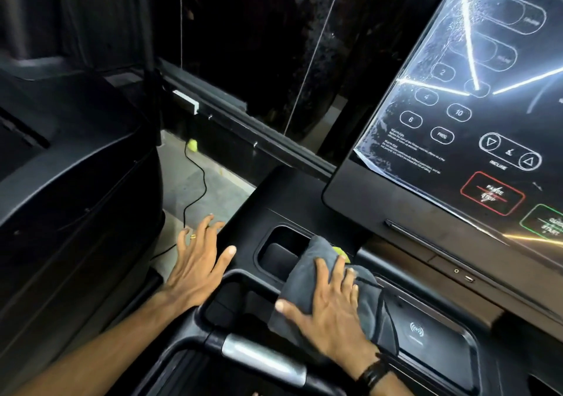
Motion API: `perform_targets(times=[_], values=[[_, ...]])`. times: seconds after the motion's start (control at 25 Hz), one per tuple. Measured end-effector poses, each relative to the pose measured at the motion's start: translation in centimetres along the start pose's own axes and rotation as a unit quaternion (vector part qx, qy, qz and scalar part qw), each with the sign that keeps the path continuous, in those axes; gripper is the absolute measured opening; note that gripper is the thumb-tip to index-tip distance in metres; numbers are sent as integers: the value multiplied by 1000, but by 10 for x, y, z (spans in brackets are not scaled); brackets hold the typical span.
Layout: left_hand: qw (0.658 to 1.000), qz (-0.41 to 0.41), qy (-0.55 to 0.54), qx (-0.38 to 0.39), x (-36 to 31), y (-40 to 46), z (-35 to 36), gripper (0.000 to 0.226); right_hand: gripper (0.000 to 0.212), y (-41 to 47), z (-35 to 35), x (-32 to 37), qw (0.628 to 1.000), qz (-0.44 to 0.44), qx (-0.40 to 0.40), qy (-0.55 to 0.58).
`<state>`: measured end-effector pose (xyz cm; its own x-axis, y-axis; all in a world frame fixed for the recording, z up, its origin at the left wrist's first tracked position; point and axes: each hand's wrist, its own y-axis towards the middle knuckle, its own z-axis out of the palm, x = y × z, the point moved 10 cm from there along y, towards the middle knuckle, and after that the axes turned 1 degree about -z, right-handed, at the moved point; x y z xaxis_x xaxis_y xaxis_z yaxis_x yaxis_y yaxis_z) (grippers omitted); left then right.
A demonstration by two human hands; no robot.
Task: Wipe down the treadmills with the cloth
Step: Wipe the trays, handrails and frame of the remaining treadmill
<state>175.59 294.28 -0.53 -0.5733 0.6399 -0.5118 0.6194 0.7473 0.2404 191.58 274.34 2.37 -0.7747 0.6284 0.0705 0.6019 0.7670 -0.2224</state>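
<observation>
Pressing flat on the grey cloth with the right hand, fingers spread and straight, nothing pinched. Lying draped over the near rim of the treadmill console's recessed cup pocket, beside the wireless charging pad. Resting open at the console's left edge, the left hand, fingers splayed, a ring showing. Glaring with light streaks above, the control screen.

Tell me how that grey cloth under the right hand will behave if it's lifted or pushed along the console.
The grey cloth looks soft and floppy: it bunches in folds under the right hand, so it would probably droop if lifted. It drapes over the tray edge, so it seems light. Pushed flat-handed on the smooth console, it likely slides easily.
</observation>
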Motion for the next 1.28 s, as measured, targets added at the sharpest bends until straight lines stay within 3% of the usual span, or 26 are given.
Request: perform_targets(times=[0.12, 0.4, 0.56, 0.68, 0.84, 1.28], values=[[1000, 13, 7, 11, -5, -1, 1, 71, 123, 38, -13, -9, 998, -6, -68, 3], [1000, 10, 7, 15, -7, 2, 2, 72, 116, 124, -20, 25, 994, -28, -75, -79], [1000, -3, 2, 3, -1, 0, 1, 73, 99, 101, -5, 51, 986, -137, -74, -55], [1000, -5, -3, 0, -1, 1, 1, 67, 115, 94, 0, 40, 975, -210, -47, -50], [1000, -16, -12, -8, 1, -3, -1, 65, 136, 136, -7, 46, 967, -211, -57, -127], [999, -29, -22, -15, 3, 0, -1, 61, 129, 160, -1, 47, 963, -143, -93, -208]])
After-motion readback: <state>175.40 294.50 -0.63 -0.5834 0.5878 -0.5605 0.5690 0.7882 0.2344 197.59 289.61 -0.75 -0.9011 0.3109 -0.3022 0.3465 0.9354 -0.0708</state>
